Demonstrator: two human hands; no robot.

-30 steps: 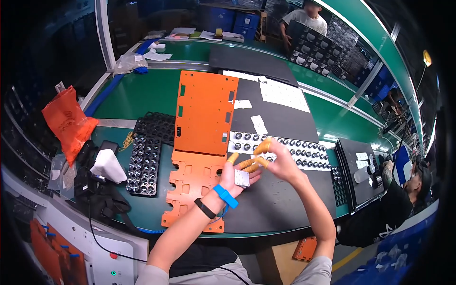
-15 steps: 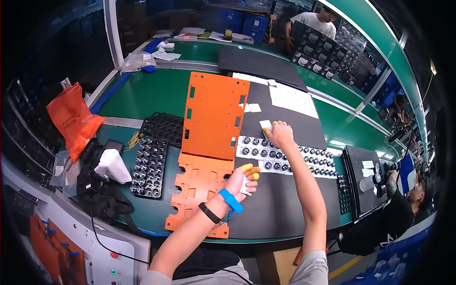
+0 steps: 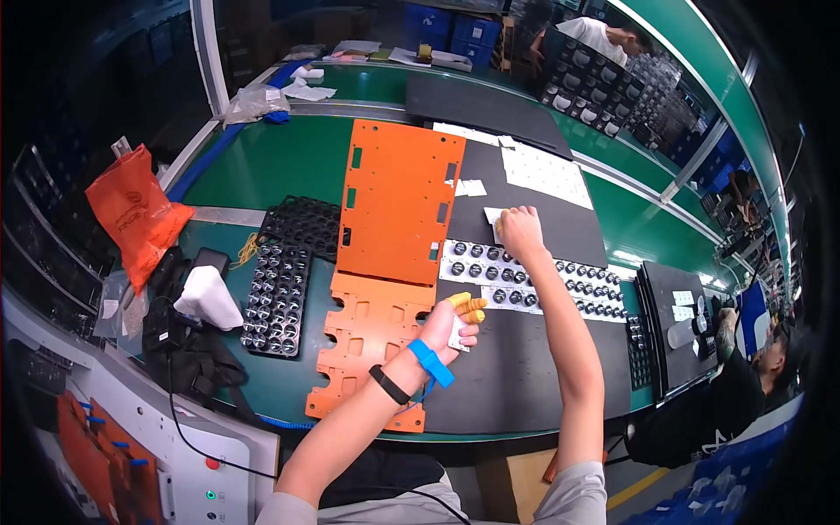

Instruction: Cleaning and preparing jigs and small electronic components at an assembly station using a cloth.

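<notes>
Crumpled orange plastic bag far left; small white labels on black mat.

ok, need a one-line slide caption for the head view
Right hand reaches a small white sheet beyond the lens strips; left hand holds a white piece.

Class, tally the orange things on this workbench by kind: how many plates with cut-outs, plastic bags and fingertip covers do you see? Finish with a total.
Orange plates with cut-outs: 2, the flat plate and the notched plate
Orange plastic bag: 1
Orange-yellow fingertip covers on the left hand: 2 or 3, hard to separate
Total: 5 or 6
</notes>
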